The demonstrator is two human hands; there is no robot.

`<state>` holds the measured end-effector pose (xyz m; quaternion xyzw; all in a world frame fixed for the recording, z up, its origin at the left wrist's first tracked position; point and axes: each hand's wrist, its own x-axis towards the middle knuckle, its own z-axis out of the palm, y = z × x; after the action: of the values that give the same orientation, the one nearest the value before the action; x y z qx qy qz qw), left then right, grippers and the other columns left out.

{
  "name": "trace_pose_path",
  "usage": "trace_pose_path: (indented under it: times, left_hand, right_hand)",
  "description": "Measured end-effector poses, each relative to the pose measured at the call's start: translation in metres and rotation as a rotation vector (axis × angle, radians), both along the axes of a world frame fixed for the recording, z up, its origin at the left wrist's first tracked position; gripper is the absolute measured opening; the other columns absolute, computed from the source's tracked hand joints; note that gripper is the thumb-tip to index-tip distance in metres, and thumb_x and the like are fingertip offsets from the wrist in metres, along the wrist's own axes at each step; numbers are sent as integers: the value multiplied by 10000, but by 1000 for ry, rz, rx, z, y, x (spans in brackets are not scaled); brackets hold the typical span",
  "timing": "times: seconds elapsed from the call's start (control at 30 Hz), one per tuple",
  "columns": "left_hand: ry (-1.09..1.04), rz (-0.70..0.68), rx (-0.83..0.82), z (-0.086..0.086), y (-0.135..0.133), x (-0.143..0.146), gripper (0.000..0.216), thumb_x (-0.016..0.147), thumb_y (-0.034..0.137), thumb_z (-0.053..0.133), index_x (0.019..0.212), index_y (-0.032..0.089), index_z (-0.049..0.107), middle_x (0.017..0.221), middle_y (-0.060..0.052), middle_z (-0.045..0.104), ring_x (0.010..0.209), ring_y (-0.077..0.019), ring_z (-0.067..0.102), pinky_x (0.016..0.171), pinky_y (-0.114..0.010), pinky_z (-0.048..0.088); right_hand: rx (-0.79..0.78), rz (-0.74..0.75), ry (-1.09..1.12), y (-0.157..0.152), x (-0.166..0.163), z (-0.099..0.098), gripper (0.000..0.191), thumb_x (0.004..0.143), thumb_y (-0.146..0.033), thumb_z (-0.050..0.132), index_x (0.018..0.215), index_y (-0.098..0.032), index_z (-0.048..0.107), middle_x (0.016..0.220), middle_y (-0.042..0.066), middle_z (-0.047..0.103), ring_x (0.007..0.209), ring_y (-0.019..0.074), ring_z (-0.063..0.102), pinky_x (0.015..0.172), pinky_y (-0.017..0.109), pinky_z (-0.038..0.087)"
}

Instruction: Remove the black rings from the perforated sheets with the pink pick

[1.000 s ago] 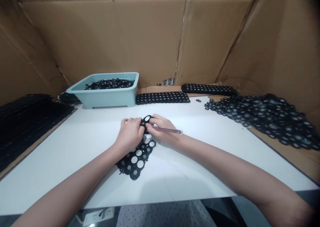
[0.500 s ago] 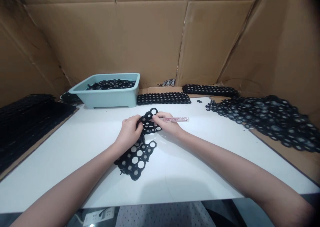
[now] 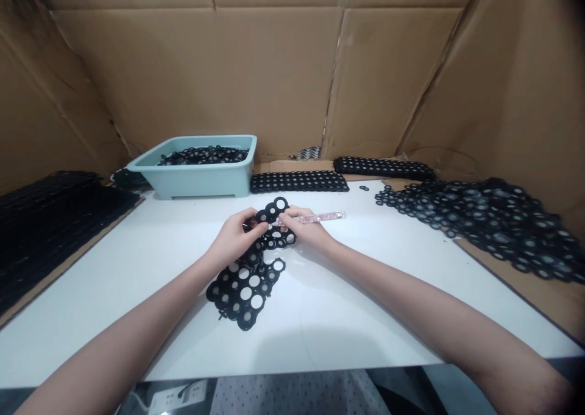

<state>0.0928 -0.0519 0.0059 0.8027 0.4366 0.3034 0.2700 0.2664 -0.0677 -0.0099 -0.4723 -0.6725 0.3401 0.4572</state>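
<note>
My left hand (image 3: 240, 233) is closed on the upper part of a black sheet of joined rings (image 3: 247, 293), thumb in front and fingers behind. The sheet bends, with its lower part lying on the white table and its top raised between my hands. In my right hand (image 3: 307, 225) is a slim pen-like tool with a clear, pink-marked handle (image 3: 322, 217), its handle sticking out to the right. Its tip points left at the rings near my left thumb; I cannot make out the tip's exact kind.
A pale blue basin (image 3: 201, 180) at the back left holds black ring pieces. Flat ring sheets (image 3: 299, 181) lie to its right, another stack (image 3: 384, 166) behind. A heap of black rings (image 3: 493, 226) spreads at right, and a dark stack (image 3: 50, 232) on the left. Cardboard walls (image 3: 274, 67) surround the white table (image 3: 342, 317).
My left hand has shifted its grip, the thumb now stretching further right across the sheet. The sheet and my right hand with the tool have hardly moved.
</note>
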Motion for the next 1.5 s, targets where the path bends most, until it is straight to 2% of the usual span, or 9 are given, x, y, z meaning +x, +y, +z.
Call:
trace_pose_path:
  times: [0.27,0.43,0.6,0.7,0.9,1.0,1.1,1.33,1.5]
  left_hand:
    - [-80,68,-221,0,-1,-1,306,639,437,560,697,137,578,644,-12,578,611,-163,514,563,-268,371]
    - [-80,94,-228,-4,-2,0,302,659,435,542,686,138,584,641,-18,587,601,-162,516,561,-270,365]
    - [-133,167,-257,-6,-19,7,305,703,421,500,778,142,594,756,-44,635,704,-198,558,619,-288,386]
    - [-193,93,-336,-3,-26,11,292,735,393,471,846,148,586,836,-47,644,772,-204,569,668,-291,398]
    - [-41,84,-119,-2,-11,7,297,782,403,410,661,168,546,664,-2,585,670,-166,520,619,-266,362]
    - [-63,99,-17,-4,-5,5,265,789,383,411,693,175,545,697,2,588,692,-157,525,650,-263,371]
    - [-115,103,-37,-7,-5,5,230,777,369,440,739,177,561,753,-4,613,727,-157,546,687,-261,387]
    - [-157,179,-62,-11,-8,8,234,760,387,465,752,176,567,791,-17,628,766,-172,554,716,-272,390]
    - [-130,250,-80,-12,-19,12,232,785,370,419,752,191,562,776,-3,626,751,-170,547,713,-273,384]
  right_hand:
    - [10,4,-13,1,2,-3,229,746,-218,412,545,-155,501,618,-4,522,625,118,488,578,231,344]
    - [84,-11,-112,-4,0,-1,283,802,-273,391,548,-159,440,676,-1,467,638,109,452,572,238,328]
    - [256,-27,-341,-10,-8,0,255,836,-261,378,601,-168,417,718,3,409,621,101,394,571,246,303]
    - [257,-29,-379,-7,-6,-1,224,829,-253,384,629,-174,446,723,5,409,618,107,387,558,250,292]
    - [49,49,-174,13,13,-1,297,801,-322,407,560,-162,474,634,0,462,608,114,437,549,240,309]
    - [-47,91,7,19,14,1,289,782,-344,427,575,-157,499,602,-8,492,574,103,436,538,224,310]
    - [-51,75,60,15,11,4,277,774,-347,440,579,-157,491,580,-19,475,548,93,410,517,215,291]
    - [5,94,16,3,-1,0,279,816,-345,393,599,-173,421,564,-40,375,544,90,380,517,217,276]
    - [146,-46,-272,2,-12,-2,244,828,-283,406,609,-175,402,675,-24,443,618,90,426,578,222,301]
